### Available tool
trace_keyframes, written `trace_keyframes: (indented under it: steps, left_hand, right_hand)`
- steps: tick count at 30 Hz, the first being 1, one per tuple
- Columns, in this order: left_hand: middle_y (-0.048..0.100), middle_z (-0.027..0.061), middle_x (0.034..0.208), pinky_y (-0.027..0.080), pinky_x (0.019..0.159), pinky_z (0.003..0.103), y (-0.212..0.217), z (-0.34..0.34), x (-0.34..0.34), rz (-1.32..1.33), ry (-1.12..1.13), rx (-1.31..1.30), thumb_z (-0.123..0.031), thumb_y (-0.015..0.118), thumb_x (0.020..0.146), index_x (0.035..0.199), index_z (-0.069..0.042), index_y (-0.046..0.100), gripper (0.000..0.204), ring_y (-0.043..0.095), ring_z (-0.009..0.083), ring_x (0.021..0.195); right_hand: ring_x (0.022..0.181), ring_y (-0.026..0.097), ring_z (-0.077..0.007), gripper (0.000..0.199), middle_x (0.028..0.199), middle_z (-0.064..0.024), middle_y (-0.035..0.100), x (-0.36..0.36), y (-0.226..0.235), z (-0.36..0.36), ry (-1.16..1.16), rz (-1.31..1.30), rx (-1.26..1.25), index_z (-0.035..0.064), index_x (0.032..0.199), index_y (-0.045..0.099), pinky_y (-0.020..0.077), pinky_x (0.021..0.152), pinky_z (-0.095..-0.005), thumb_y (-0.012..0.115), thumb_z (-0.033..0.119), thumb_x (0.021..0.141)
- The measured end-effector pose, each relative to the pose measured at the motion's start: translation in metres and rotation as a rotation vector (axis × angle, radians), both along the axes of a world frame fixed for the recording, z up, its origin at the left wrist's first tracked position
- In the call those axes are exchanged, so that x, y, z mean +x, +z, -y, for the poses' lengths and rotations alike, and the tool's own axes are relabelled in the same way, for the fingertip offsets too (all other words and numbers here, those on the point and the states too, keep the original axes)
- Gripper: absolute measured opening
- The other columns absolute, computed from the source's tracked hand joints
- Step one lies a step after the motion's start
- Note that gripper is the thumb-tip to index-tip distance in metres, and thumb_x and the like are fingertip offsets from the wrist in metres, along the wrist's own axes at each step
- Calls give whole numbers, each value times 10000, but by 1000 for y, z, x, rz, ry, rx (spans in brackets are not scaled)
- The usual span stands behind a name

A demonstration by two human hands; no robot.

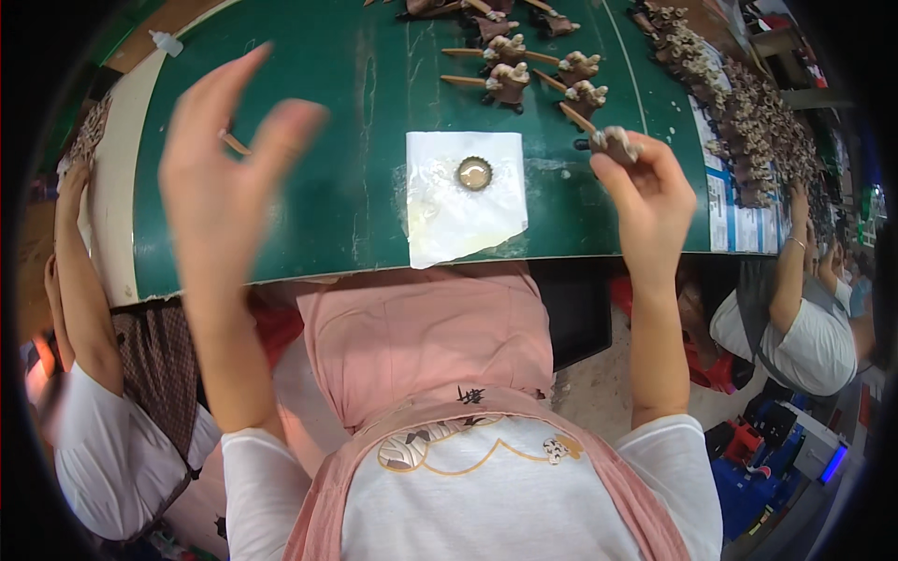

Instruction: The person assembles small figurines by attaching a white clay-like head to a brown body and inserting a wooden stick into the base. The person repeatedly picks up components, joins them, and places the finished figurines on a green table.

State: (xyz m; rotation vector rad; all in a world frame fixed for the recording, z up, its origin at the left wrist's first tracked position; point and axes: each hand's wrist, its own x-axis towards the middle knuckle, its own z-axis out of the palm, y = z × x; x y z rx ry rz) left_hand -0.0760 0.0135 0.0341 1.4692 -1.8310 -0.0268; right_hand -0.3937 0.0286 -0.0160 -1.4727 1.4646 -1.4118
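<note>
My right hand (650, 192) pinches a small brown-and-grey figurine (617, 144) above the green table (346, 187). A wooden stick (577, 118) juts up and left by the figurine; whether it belongs to this one I cannot tell. Raised over the table's left side, my left hand (220, 159) is blurred, its thumb and fingers apart. A short tan stick tip (236, 143) shows beside its thumb, and I cannot tell whether it touches the hand. Between my hands lies a white sheet (440, 220), with a crimped bottle cap (475, 173) on it, hollow side up.
Several similar figurines with wooden sticks (506, 82) stand in rows at the far middle. Many more brownish pieces (748, 122) crowd the right side. A small white bottle (166, 43) lies at the far left. Other people's arms (89, 318) (790, 271) work at both sides.
</note>
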Motion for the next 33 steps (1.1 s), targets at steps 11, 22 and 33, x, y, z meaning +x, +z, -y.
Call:
trace_keyframes:
  steps: [11,22,33]
  left_hand:
    - [519,50,576,370,527,264,-37,34,94,134,272,526,-351,652,845,770,6,590,370,473,101,547]
    - [469,22,659,374,551,256,-30,27,89,128,-16,467,-95,631,858,877,-4,554,121,442,99,615]
    - [583,104,849,462,624,313,16,-14,-50,-8,-578,58,6,713,695,867,-12,623,195,574,258,754]
  right_hand:
    - [706,549,-154,382,780,-73,613,-10,-5,19,4,-436,0,-18,967,658,463,660,-274,816,123,648]
    - [767,597,-78,220,867,-27,654,-67,29,4,-23,-155,100,-33,1030,642,475,691,-206,680,69,838]
    - [627,601,-163,62,724,-75,633,-13,32,33,182,-554,-219,16,824,675,449,563,-259,692,54,778]
